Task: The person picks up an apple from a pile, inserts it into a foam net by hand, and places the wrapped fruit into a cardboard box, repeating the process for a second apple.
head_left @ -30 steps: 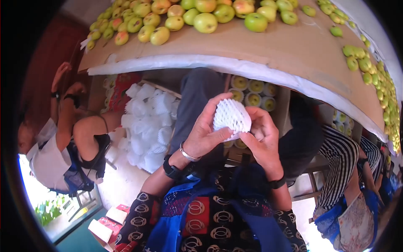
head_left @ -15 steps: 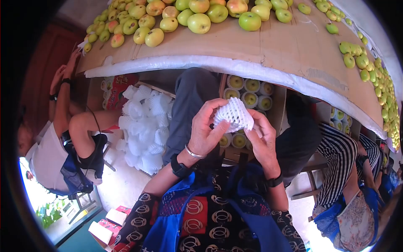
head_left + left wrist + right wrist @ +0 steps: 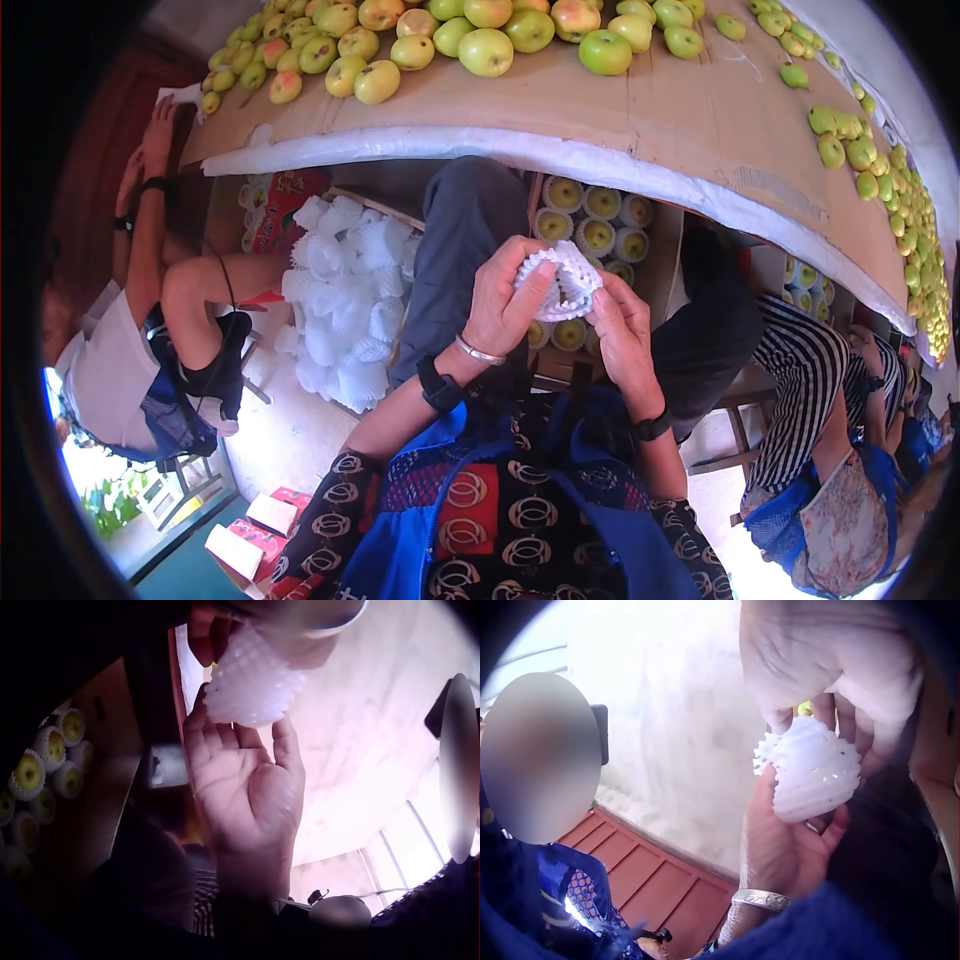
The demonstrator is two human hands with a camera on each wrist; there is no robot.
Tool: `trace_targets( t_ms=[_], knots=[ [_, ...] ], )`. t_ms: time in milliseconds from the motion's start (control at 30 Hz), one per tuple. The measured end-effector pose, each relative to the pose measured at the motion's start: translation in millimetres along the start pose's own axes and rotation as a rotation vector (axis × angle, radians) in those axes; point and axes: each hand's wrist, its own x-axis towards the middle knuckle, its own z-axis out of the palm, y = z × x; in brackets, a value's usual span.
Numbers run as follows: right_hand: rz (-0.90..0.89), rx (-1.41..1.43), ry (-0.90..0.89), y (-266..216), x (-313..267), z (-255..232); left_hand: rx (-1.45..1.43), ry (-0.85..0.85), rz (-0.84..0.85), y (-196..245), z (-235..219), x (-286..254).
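A white foam fruit net is held between both hands in front of the body. Its open end is tipped toward the head camera and shows a hollow inside. The left hand, with a silver bracelet, grips the net's left side, thumb on the rim. On the other side, the fingertips of the right hand pinch the edge. In the left wrist view the net looks pale and translucent, with the right palm below. The right wrist view shows the net between the fingers of both hands.
Green and reddish apples lie on a cardboard-covered table ahead. Below it, a box contains netted apples. A heap of white foam nets stands left of the knee. Other people sit on both sides.
The foam net has turned so that its open end faces up toward the head camera. The left thumb has moved up onto its rim. Both hands still hold it.
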Motion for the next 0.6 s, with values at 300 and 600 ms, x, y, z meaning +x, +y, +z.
trace_targets(
  t_ms=[300, 600],
  knots=[
    [0.067, -0.269, 0.018, 6.4, 2.2, -19.0, -0.208, -0.318, -0.131, -14.2, -7.6, -5.7],
    [0.271, 0.270, -0.087, 26.2, 4.2, -34.0, -0.835, -0.354, -0.296, -14.2, -3.9, -3.2]
  ],
)
